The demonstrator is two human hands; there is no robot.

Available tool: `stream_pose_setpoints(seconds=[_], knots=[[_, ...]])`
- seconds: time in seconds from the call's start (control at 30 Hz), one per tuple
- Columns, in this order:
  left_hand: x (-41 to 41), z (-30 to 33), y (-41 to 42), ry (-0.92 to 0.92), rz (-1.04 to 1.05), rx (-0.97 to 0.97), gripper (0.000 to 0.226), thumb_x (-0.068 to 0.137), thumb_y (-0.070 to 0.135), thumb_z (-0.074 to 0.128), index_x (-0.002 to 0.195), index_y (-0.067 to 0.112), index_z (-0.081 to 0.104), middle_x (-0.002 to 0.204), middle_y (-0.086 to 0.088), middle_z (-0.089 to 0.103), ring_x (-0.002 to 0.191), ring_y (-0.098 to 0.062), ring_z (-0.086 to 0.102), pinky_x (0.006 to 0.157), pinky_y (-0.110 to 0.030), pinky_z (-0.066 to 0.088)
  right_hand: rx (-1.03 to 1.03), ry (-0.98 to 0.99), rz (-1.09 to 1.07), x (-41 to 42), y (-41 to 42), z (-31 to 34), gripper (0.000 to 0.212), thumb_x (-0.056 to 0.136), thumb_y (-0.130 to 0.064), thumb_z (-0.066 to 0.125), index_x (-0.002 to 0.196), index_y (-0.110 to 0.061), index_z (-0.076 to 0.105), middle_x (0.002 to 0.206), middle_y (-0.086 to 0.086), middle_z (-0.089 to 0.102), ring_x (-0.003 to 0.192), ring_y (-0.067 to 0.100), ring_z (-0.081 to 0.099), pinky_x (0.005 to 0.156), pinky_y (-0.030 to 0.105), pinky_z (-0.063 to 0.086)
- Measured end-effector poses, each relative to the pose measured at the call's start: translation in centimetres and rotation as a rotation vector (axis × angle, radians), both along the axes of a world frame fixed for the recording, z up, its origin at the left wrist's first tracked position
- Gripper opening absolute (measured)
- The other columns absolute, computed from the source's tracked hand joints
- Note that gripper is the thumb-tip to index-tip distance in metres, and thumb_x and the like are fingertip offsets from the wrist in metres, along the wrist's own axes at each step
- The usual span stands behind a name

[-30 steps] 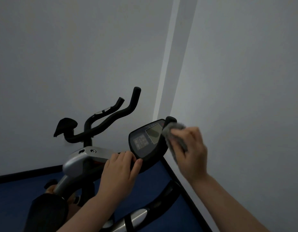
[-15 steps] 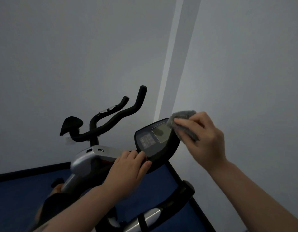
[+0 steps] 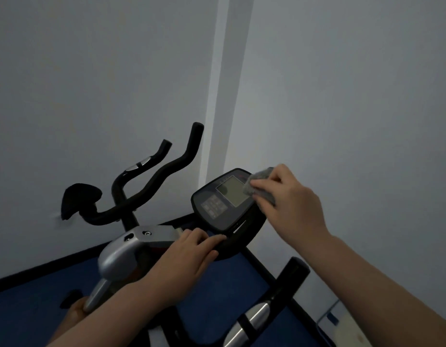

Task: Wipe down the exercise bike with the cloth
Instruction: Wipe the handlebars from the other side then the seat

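Note:
The exercise bike's black console (image 3: pixel 223 202) with its grey screen tilts toward me at centre. My right hand (image 3: pixel 292 200) presses a bunched grey cloth (image 3: pixel 259 182) against the console's upper right edge, beside the screen. My left hand (image 3: pixel 189 256) grips the console's lower front rim, fingers curled over it. Below the console sits the silver frame housing (image 3: pixel 124 251). Black curved handlebars (image 3: pixel 151 181) rise behind, with a padded rest (image 3: pixel 79 200) at their left end.
White walls meet in a corner just behind the bike, close to the console on the right. Dark blue floor (image 3: pixel 36 304) with a black skirting strip lies below. A near handlebar with a silver grip sensor (image 3: pixel 252 319) crosses the lower right.
My right hand carried the cloth from the console's right side up to its top right edge by the screen. My left hand kept its hold on the console's rim.

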State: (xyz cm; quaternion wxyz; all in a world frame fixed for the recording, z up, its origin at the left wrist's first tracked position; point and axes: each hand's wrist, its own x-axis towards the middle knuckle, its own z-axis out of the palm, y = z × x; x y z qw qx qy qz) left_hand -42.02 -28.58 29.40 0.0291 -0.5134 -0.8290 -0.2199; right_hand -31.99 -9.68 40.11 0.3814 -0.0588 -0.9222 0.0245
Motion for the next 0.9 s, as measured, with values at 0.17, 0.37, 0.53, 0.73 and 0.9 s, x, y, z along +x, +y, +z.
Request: stream_pose_setpoints(seconds=[0.17,0.37,0.53,0.73,0.9], knots=[[-0.4,-1.4,-2.0,-0.058,-0.016,0.093,0.053,0.103,0.022,0.039,0.152,0.033,0.021,0.136,0.011,0.037,0.12,-0.007,0.036,0.102,-0.023,0.034,-0.252,-0.316,-0.098,0.1,-3.3,-3.9,0.024,0.094,-0.039,0.058,0.114,-0.032,0.068,0.097,-0.015,0.042,0.088,0.01,0.056,0.071,0.02,0.037],[-0.8,-2.4,-2.3,-0.015,-0.017,0.075,0.073,0.096,0.006,0.043,0.155,0.032,0.007,0.146,0.012,0.029,0.127,-0.007,0.032,0.103,-0.018,0.029,-0.197,-0.135,-0.332,-0.5,-3.9,-2.6,0.024,0.094,-0.039,0.057,0.115,-0.033,0.066,0.096,-0.013,0.045,0.073,0.009,0.048,0.056,0.022,0.032],[-0.4,-2.8,-2.5,-0.001,0.026,0.101,0.069,0.096,0.011,0.046,0.154,0.029,0.014,0.144,0.008,0.031,0.125,-0.011,0.034,0.1,-0.021,0.034,-0.375,-0.103,-0.464,-0.9,-8.1,-6.2,0.027,0.1,-0.035,0.046,0.12,-0.027,0.063,0.107,-0.002,0.047,0.079,0.015,0.054,0.07,0.03,0.048],[-0.7,-1.5,-4.1,-0.045,0.146,0.151,0.041,0.097,0.036,0.05,0.136,0.028,0.043,0.126,0.005,0.042,0.114,-0.014,0.044,0.089,-0.027,0.041,-0.455,-0.149,-0.301,-0.4,-9.9,-6.9,0.018,0.095,-0.038,0.054,0.105,-0.035,0.069,0.093,-0.015,0.043,0.076,-0.002,0.045,0.066,0.013,0.034],[-0.1,-1.7,-6.8,0.031,0.148,0.1,0.055,0.099,0.04,0.042,0.149,0.029,0.022,0.135,0.009,0.038,0.118,-0.011,0.041,0.09,-0.023,0.041,-0.459,0.011,-0.496,-0.3,-8.6,-5.6,0.02,0.098,-0.035,0.052,0.106,-0.026,0.069,0.098,-0.008,0.045,0.076,0.01,0.054,0.066,0.019,0.041]])
